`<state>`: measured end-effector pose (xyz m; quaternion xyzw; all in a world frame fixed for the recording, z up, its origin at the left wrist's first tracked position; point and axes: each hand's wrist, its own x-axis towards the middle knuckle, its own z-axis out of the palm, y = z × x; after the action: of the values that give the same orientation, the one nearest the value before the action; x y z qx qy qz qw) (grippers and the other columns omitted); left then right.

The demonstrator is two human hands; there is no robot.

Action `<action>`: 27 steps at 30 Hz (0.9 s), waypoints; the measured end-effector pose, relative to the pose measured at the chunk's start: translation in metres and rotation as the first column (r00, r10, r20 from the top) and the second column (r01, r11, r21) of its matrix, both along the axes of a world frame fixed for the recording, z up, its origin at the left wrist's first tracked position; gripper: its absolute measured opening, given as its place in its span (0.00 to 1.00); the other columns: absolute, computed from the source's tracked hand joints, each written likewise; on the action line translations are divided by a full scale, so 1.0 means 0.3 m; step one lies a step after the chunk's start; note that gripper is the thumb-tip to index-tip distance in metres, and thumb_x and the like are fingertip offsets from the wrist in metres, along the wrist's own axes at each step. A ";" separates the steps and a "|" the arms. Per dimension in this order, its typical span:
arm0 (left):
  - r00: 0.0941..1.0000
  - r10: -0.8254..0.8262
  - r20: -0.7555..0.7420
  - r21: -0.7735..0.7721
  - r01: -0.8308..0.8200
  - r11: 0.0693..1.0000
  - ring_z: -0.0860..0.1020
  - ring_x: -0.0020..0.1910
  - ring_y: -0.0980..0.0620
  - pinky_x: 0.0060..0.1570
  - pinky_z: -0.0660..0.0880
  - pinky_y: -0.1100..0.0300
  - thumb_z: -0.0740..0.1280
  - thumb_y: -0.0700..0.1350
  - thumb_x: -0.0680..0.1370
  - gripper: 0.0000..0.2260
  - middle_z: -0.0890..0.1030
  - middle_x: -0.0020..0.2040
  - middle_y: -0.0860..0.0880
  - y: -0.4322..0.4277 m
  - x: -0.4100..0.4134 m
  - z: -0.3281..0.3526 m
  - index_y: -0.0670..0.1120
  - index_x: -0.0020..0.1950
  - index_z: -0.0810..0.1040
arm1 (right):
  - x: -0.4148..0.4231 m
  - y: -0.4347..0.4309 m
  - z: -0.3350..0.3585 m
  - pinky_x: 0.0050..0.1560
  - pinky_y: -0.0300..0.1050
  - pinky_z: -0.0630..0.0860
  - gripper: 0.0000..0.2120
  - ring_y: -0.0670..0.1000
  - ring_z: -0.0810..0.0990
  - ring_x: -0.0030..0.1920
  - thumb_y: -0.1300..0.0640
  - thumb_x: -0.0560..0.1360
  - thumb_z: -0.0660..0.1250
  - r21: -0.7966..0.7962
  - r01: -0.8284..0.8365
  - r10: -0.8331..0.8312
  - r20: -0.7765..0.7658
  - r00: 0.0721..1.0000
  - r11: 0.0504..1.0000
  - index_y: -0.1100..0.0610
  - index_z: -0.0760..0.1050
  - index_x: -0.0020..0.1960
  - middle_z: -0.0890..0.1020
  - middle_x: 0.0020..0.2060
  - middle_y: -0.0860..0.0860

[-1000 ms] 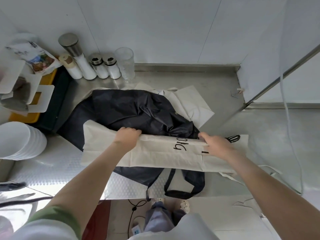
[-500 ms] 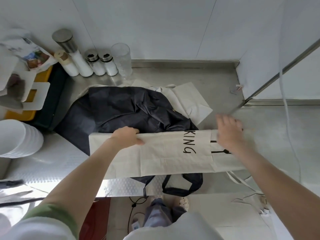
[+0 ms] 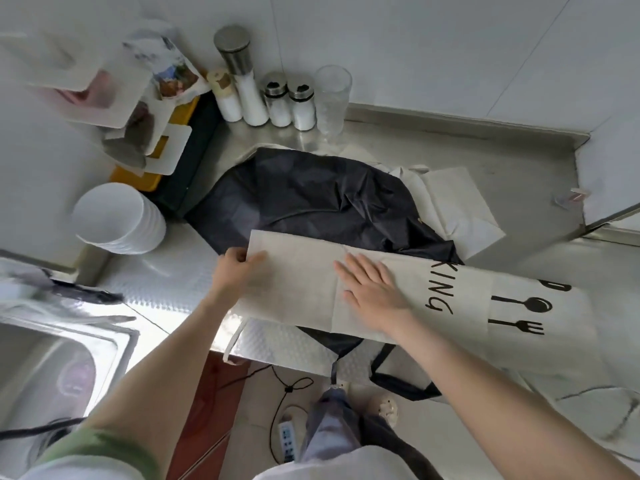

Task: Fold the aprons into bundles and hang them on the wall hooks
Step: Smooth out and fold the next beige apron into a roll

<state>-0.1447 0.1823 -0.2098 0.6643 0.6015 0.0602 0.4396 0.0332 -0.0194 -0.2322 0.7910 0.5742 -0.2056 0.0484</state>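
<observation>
Three aprons [image 3: 298,289] [image 3: 311,202] [image 3: 460,209], four shakers [image 3: 227,98] [image 3: 244,84] [image 3: 278,102] [image 3: 304,107], one glass [image 3: 331,95], two hands [image 3: 239,268] [image 3: 374,292].

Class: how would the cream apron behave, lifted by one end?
Probably floppy: the cream apron lies folded, draped over the dark apron. Likely light: it looks thin where the left hand pinches its end. It may slide on that smooth fabric.

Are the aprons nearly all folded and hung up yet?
Not yet. The cream apron is already folded into a long strip. The left hand pinches its end while the right hand presses it flat. Left to do: bundle it, fold the crumpled black apron underneath, hang them. No hooks are in view.
</observation>
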 end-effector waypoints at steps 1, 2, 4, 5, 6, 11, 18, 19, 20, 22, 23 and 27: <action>0.997 0.033 0.067 -0.088 -0.027 0.996 0.78 0.49 0.45 0.46 0.73 0.53 0.69 0.56 0.71 0.15 0.79 0.45 0.47 0.005 -0.016 0.000 0.46 0.47 0.77 | 0.001 0.007 -0.004 0.74 0.49 0.36 0.31 0.47 0.36 0.77 0.42 0.74 0.28 -0.021 0.001 -0.001 0.003 1.000 1.000 0.44 0.34 0.77 0.39 0.77 0.44; 0.993 0.049 0.112 -0.151 -0.031 0.988 0.78 0.50 0.45 0.49 0.74 0.52 0.69 0.55 0.71 0.14 0.80 0.47 0.47 0.012 -0.026 -0.001 0.46 0.48 0.77 | 0.001 0.011 -0.008 0.74 0.49 0.36 0.29 0.47 0.36 0.76 0.43 0.77 0.32 -0.036 -0.003 0.003 0.009 1.000 0.999 0.44 0.34 0.77 0.38 0.77 0.44; 0.989 0.055 0.140 -0.221 -0.023 0.975 0.79 0.50 0.45 0.50 0.75 0.52 0.70 0.55 0.72 0.12 0.80 0.48 0.47 0.028 -0.036 0.001 0.47 0.46 0.78 | -0.004 0.017 -0.007 0.74 0.48 0.37 0.30 0.47 0.37 0.77 0.42 0.75 0.30 -0.031 -0.004 0.005 0.029 1.000 1.000 0.44 0.34 0.77 0.39 0.77 0.44; 0.987 0.050 0.149 -0.244 -0.012 0.970 0.78 0.48 0.46 0.48 0.74 0.54 0.70 0.55 0.72 0.12 0.79 0.46 0.47 0.034 -0.031 0.005 0.46 0.43 0.77 | -0.005 0.014 -0.004 0.74 0.48 0.38 0.31 0.47 0.38 0.77 0.42 0.74 0.30 -0.035 -0.002 0.004 0.045 0.999 0.999 0.44 0.34 0.77 0.40 0.78 0.44; 0.985 0.047 0.165 -0.259 -0.002 0.966 0.77 0.45 0.47 0.45 0.73 0.55 0.70 0.55 0.72 0.14 0.78 0.45 0.47 0.043 -0.032 0.011 0.44 0.42 0.76 | -0.008 0.023 -0.001 0.74 0.49 0.39 0.30 0.48 0.40 0.77 0.43 0.76 0.33 -0.037 -0.004 0.007 0.058 0.998 0.999 0.45 0.35 0.77 0.41 0.78 0.45; 0.983 -0.027 0.183 -0.374 0.095 0.923 0.81 0.46 0.49 0.43 0.77 0.57 0.72 0.55 0.73 0.17 0.83 0.47 0.48 0.046 -0.017 0.030 0.44 0.53 0.80 | -0.057 0.090 -0.003 0.71 0.48 0.45 0.29 0.51 0.52 0.75 0.51 0.76 0.48 0.146 -0.154 0.153 0.019 0.988 0.977 0.49 0.54 0.78 0.59 0.76 0.50; 0.983 -0.054 0.177 -0.308 0.108 0.945 0.80 0.52 0.47 0.50 0.78 0.52 0.69 0.49 0.68 0.20 0.82 0.55 0.47 0.028 -0.009 0.025 0.49 0.59 0.76 | -0.183 0.203 -0.027 0.67 0.48 0.63 0.27 0.55 0.65 0.66 0.60 0.77 0.58 0.144 0.010 0.037 -0.320 0.947 0.990 0.51 0.59 0.76 0.64 0.69 0.50; 0.984 -0.097 0.151 -0.239 0.132 0.962 0.79 0.54 0.47 0.53 0.77 0.52 0.67 0.51 0.66 0.23 0.82 0.55 0.48 0.021 -0.004 0.030 0.49 0.61 0.76 | -0.190 0.228 -0.017 0.67 0.48 0.64 0.27 0.55 0.66 0.66 0.61 0.77 0.59 0.108 0.143 -0.078 -0.459 0.885 0.984 0.52 0.61 0.75 0.65 0.67 0.51; 0.981 -0.139 0.138 -0.173 0.162 0.971 0.78 0.54 0.48 0.54 0.76 0.52 0.66 0.49 0.68 0.22 0.81 0.55 0.49 0.010 0.003 0.042 0.50 0.62 0.75 | -0.196 0.257 -0.011 0.68 0.48 0.65 0.26 0.54 0.67 0.67 0.60 0.77 0.60 0.052 0.270 -0.189 -0.591 0.784 0.961 0.52 0.62 0.75 0.65 0.66 0.52; 0.959 -0.238 0.155 -0.097 0.255 0.962 0.77 0.53 0.49 0.51 0.74 0.55 0.64 0.44 0.73 0.19 0.79 0.53 0.52 -0.008 0.020 0.061 0.50 0.64 0.73 | -0.202 0.306 0.028 0.66 0.44 0.66 0.26 0.52 0.67 0.69 0.56 0.79 0.62 -0.125 0.466 -0.349 -0.831 0.433 0.876 0.53 0.61 0.75 0.66 0.67 0.51; 0.936 -0.304 0.177 -0.105 0.325 0.940 0.77 0.53 0.50 0.50 0.74 0.56 0.63 0.44 0.74 0.19 0.79 0.52 0.52 -0.014 0.028 0.070 0.52 0.64 0.72 | -0.201 0.325 0.051 0.62 0.41 0.68 0.24 0.50 0.69 0.67 0.54 0.80 0.62 -0.235 0.515 -0.385 -0.900 0.206 0.824 0.54 0.63 0.74 0.70 0.66 0.49; 0.839 -0.399 0.369 -0.420 0.534 0.734 0.78 0.39 0.51 0.39 0.77 0.59 0.64 0.44 0.77 0.14 0.79 0.44 0.47 -0.041 0.047 0.127 0.50 0.62 0.71 | -0.159 0.353 0.099 0.61 0.45 0.72 0.17 0.52 0.79 0.54 0.37 0.74 0.65 -0.464 0.515 -0.469 -0.873 -0.132 0.720 0.49 0.81 0.47 0.84 0.46 0.50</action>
<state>-0.1306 0.1698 -0.1717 0.6415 0.3465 -0.1286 0.6722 -0.0146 0.0863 -0.2026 0.6019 0.1179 -0.6599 -0.4340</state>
